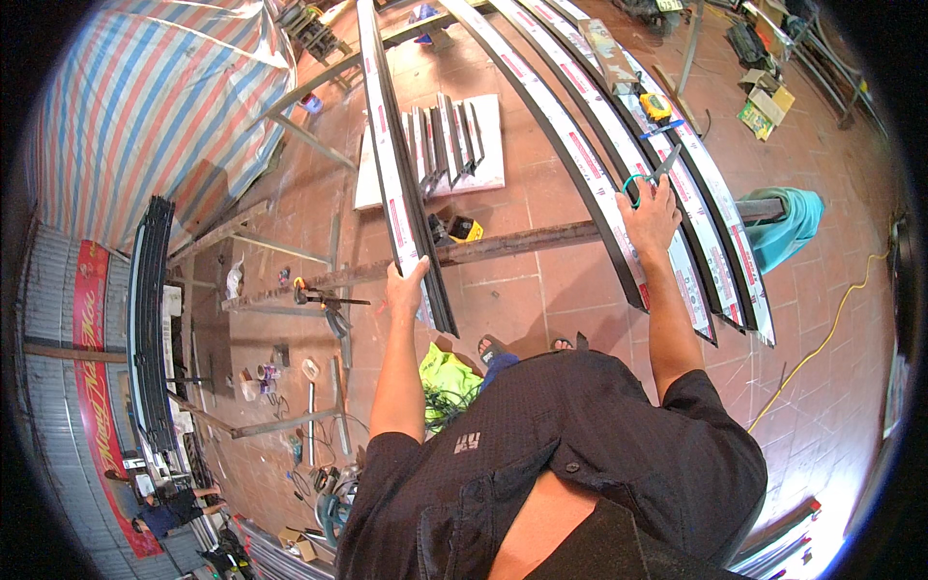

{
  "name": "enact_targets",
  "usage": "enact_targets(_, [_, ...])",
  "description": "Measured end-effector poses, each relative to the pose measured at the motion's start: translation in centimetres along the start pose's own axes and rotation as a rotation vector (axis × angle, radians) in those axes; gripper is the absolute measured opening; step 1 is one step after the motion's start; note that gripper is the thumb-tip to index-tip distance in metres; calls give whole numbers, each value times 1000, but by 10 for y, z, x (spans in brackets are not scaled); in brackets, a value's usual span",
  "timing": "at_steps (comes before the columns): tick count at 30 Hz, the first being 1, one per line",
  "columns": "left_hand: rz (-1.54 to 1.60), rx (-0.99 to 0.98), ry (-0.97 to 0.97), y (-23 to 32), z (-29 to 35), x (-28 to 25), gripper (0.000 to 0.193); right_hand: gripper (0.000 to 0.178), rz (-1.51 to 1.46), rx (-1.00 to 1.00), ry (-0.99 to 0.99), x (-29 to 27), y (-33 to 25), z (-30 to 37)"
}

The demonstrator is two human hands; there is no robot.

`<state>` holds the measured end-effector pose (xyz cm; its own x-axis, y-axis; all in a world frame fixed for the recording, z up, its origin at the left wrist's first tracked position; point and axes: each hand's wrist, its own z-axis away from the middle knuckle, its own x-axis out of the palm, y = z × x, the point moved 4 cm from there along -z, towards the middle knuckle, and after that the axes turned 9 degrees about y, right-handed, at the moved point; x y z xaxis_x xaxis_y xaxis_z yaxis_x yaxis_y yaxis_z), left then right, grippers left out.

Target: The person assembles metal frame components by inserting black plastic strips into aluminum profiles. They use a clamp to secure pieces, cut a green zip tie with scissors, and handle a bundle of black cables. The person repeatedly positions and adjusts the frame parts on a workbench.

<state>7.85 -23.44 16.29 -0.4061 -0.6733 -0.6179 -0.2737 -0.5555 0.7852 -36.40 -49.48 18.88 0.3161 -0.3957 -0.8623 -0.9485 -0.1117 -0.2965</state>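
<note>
My left hand (407, 287) is closed around the near end of a long dark metal profile (389, 174) with white printed protective film, its thumb on top. Farther right, several similar film-covered profiles (577, 147) lie side by side. Over them my right hand (650, 220) has its fingers bent around the green handles of a pair of scissors (665, 166); the blades point away to the right. Just beyond the scissors are a blue pen or marker (661, 130) and a yellow tape measure (655, 106), both on the profiles.
A metal beam (527, 239) runs crosswise under the profiles, with a teal cloth (788, 228) over its right end. Short profile pieces lie on a white board (488, 145) on the floor. A clamp (324, 296) sits at left. A yellow cable (822, 338) crosses the floor; another person (179, 510) is far left.
</note>
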Motion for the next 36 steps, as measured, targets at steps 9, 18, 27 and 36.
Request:
enact_targets(9, [40,45,7,-4,-4,0,78,60,43,-46,70,9,4,-2])
enact_targets(18, [0,-30,17,-9,-2,-7,89,63,109,-102,-3,13,2,-5])
enact_targets(27, [40,-90,-6,-17,-3,-7,91,65,154,-49,-73,7,-4,-4])
enact_targets(36, [45,-61,3,-23,-8,-4,87,67,143,-49,-68,10,-2,-6])
